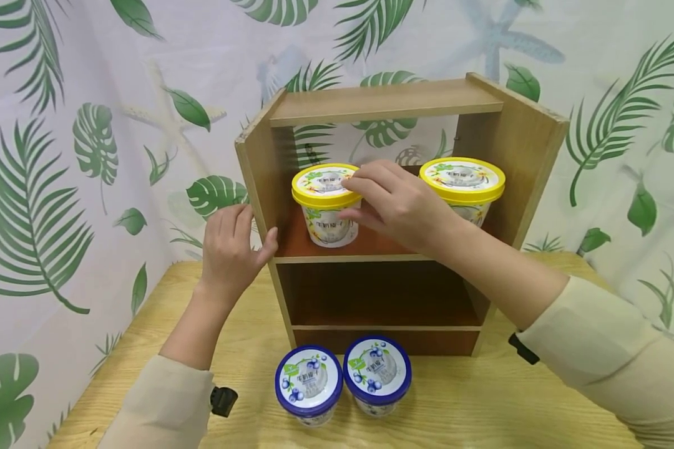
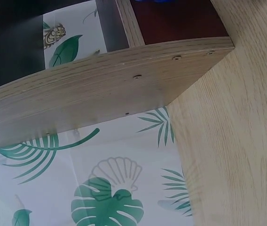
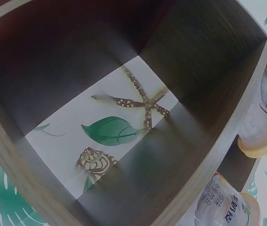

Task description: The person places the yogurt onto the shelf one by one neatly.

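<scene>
Here, the left yellow-lidded tub stood upright on the upper shelf, just left of the nearer right hand. Thumb and fingers stood apart; whether they gripped it could not be told.

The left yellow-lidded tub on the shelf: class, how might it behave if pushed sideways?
The tub would probably slide rather than roll, since it stands upright on the shelf. A push near its wide lid might tip it, as the sides narrow downward. Those smooth-looking sides may be slightly slippery.
</scene>
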Demonstrator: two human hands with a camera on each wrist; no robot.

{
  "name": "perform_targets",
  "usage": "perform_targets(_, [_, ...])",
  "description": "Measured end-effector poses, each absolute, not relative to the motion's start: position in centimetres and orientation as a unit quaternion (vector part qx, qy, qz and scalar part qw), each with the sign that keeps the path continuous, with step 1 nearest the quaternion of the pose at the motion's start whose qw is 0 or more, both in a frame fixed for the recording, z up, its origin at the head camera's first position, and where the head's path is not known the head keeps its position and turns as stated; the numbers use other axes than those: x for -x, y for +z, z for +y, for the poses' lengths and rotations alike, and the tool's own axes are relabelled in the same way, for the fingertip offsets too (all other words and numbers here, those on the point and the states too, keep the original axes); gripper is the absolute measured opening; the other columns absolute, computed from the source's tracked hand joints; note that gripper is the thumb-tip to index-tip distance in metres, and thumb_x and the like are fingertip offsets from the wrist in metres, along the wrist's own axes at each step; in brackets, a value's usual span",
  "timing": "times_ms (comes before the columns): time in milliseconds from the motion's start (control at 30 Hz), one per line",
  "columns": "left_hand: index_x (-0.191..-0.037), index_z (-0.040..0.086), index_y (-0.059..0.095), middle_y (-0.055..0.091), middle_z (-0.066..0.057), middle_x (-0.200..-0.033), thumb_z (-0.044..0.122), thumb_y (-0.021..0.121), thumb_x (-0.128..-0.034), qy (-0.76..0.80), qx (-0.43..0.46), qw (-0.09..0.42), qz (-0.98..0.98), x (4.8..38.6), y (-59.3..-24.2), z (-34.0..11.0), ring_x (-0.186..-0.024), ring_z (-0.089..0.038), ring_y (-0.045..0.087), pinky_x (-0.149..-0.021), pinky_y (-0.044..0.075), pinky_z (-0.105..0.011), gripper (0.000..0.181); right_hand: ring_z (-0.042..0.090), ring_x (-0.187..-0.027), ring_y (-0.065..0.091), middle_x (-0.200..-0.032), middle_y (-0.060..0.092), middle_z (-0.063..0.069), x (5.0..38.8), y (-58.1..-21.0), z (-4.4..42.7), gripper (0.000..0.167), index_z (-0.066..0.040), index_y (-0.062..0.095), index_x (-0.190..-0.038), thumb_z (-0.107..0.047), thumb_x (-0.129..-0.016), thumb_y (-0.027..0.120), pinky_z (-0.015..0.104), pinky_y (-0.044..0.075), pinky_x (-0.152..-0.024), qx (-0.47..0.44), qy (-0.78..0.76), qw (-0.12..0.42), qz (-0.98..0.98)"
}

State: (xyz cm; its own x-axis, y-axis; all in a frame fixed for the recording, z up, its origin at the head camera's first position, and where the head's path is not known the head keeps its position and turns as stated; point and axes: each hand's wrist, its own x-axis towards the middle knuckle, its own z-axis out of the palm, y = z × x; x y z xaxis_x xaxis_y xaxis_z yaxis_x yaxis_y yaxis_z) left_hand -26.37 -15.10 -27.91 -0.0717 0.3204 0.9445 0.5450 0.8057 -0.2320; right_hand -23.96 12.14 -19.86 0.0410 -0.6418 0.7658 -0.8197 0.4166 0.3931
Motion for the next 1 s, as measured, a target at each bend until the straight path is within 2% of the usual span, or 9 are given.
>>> perform_targets(300, [-0.094,-0.014,0.056,0.058,-0.025,-0.088,0.030,0.048,-0.0921,-0.091,0.295,0.610,-0.730,26.2,-28.1,-15.1,-0.080,-0.039,0.055,-0.070,0.046,-0.046,0.044,0.028,-0.088,0.063,-0.094,0.065,0.017,23.0,-20.4,12.5,0.037,0.005,0.064,-0.099,-0.030,-0.087,0.064,0.038,0.055,-0.079,-0.558,0.096,0.508,-0.649])
perform_targets(767, [-0.095,-0.014,0.057,0.059,-0.025,-0.088,0.031,0.047,-0.0928,-0.085,0.294,0.607,-0.734,26.3,-27.9,-15.1,-0.079,-0.038,0.055,-0.070,0.047,-0.045,0.045,0.028,-0.086,0.065,-0.092,0.068,0.015,22.1,-21.9,13.2,0.036,0.005,0.067,-0.098,-0.029,-0.085,0.067,0.039,0.055,-0.078,-0.573,0.105,0.518,-0.626])
perform_targets(1000, [-0.097,-0.013,0.056,0.058,-0.024,-0.089,0.031,0.046,-0.0931,-0.085,0.289,0.606,-0.736,26.2,-27.9,-15.1,-0.081,-0.037,0.055,-0.071,0.048,-0.045,0.046,0.027,-0.086,0.067,-0.089,0.069,0.013,21.2,-22.6,13.2,0.035,0.002,0.068,-0.096,-0.031,-0.089,0.063,0.038,0.055,-0.079,-0.569,0.098,0.531,-0.620])
